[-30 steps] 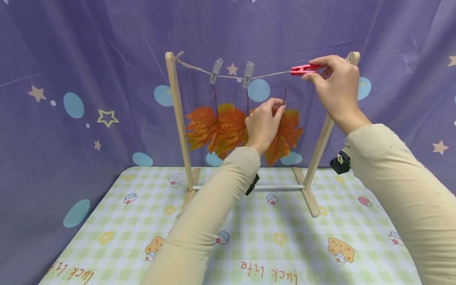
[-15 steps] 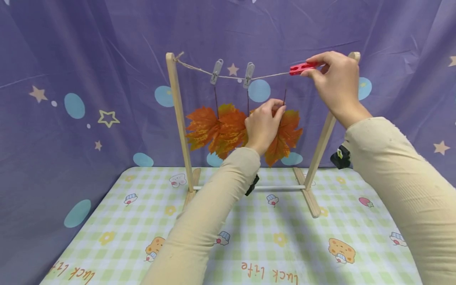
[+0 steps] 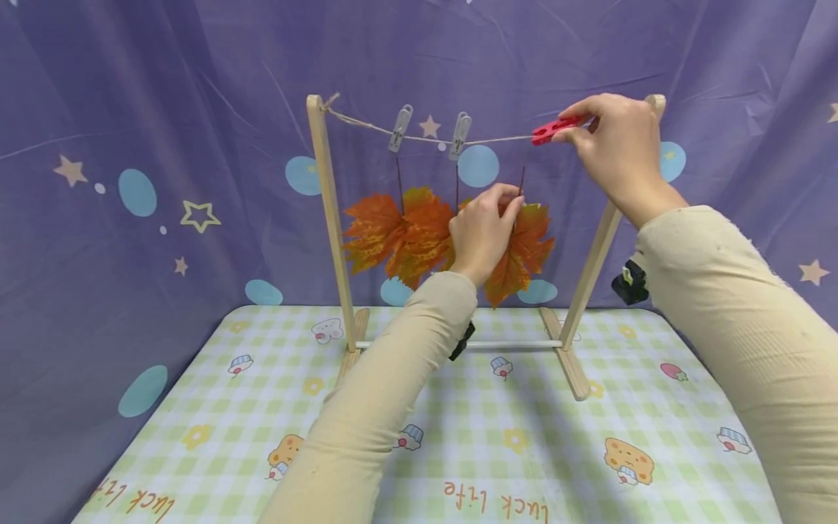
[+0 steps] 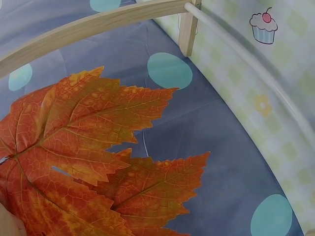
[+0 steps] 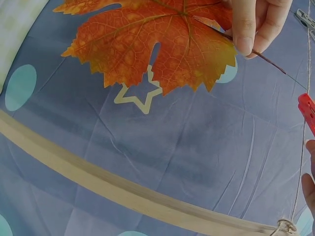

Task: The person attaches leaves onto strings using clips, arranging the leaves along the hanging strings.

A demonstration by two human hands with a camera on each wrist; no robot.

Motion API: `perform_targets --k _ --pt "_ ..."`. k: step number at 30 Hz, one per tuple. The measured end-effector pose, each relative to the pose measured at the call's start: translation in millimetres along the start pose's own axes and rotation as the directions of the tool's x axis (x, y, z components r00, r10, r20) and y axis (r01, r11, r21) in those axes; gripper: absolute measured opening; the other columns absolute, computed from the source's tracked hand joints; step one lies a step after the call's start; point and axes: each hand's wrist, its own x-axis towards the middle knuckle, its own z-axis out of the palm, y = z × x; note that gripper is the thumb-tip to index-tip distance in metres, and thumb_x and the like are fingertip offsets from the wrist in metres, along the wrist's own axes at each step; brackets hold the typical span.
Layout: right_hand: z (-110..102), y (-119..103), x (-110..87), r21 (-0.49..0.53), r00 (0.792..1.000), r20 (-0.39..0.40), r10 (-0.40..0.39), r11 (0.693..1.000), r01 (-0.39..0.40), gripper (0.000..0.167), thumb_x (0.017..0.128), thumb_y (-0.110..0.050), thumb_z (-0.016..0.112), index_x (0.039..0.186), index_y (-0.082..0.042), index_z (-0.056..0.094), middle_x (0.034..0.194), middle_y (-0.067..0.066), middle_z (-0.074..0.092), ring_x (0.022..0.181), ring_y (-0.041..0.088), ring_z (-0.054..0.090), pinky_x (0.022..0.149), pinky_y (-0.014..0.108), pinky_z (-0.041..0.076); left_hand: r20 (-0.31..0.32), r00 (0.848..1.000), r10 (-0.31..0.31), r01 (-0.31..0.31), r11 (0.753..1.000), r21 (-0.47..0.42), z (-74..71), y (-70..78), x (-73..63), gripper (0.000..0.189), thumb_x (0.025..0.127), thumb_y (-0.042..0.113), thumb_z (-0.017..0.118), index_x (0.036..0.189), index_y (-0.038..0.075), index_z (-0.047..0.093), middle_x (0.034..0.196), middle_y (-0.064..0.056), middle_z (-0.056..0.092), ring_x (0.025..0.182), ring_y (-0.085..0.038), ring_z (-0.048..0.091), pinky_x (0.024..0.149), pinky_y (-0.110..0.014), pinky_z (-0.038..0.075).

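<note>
My left hand [image 3: 482, 231] pinches the thin brown stem of an orange maple leaf [image 3: 524, 251] between thumb and forefinger. The stem points upward, its top below the string [image 3: 497, 139] and apart from it. In the right wrist view the same leaf [image 5: 142, 39] fills the top. Thumb and fingers of my right hand [image 3: 618, 149] pinch a red clothespin [image 3: 545, 133] by its handle end, its tip at the string. Whether it bites the string cannot be told. Leftward, two grey clothespins [image 3: 400, 129] sit on the string, with more orange leaves [image 3: 373, 233] hanging beneath.
The string runs between two wooden posts [image 3: 330, 218] of a stand. A white rod [image 3: 513, 344] joins the stand's wooden feet [image 3: 569, 367] on the checked tablecloth [image 3: 458, 466]. A purple curtain [image 3: 216, 131] with stars and ovals hangs close behind.
My right hand has squeezed the red clothespin's handles together and tipped its front end slightly down and left. My left hand stays almost still with the leaf stem.
</note>
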Motion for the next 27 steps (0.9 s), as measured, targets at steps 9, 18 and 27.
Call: perform_targets --k 9,18,27 --pt "-2.4 0.7 0.7 -0.015 0.994 0.104 -0.019 1.0 0.021 0.029 0.09 -0.024 0.074 0.11 -0.003 0.076 0.101 0.02 0.072 0.079 0.029 0.058 0.096 0.047 0.022 0.021 1.0 -0.005 0.005 1.0 -0.001 1.8 0.4 0.7 0.026 0.1 0.045 0.056 0.115 0.03 0.071 0.1 0.017 0.071 0.065 -0.002 0.058 0.054 -0.022 0.039" --pt "-4.7 1.4 2.2 -0.022 0.982 0.183 -0.035 0.999 0.04 0.029 0.092 -0.022 0.072 0.112 -0.001 0.074 0.107 0.02 0.071 0.081 0.033 0.062 0.085 0.043 0.029 0.019 1.0 0.001 -0.001 1.0 -0.001 2.2 -0.2 -0.1 0.025 0.1 0.044 0.057 0.114 0.031 0.072 0.102 0.017 0.072 0.063 -0.003 0.057 0.051 -0.022 0.038" --pt "-5.2 1.6 5.4 -0.038 0.965 0.26 -0.044 0.998 0.056 0.029 0.093 -0.022 0.071 0.113 -0.001 0.073 0.104 0.02 0.07 0.08 0.032 0.059 0.077 0.041 0.031 0.002 1.0 0.002 -0.002 1.0 0.002 0.9 -0.6 2.0 0.024 0.099 0.044 0.058 0.113 0.032 0.073 0.101 0.019 0.071 0.069 -0.004 0.061 0.053 -0.023 0.039"
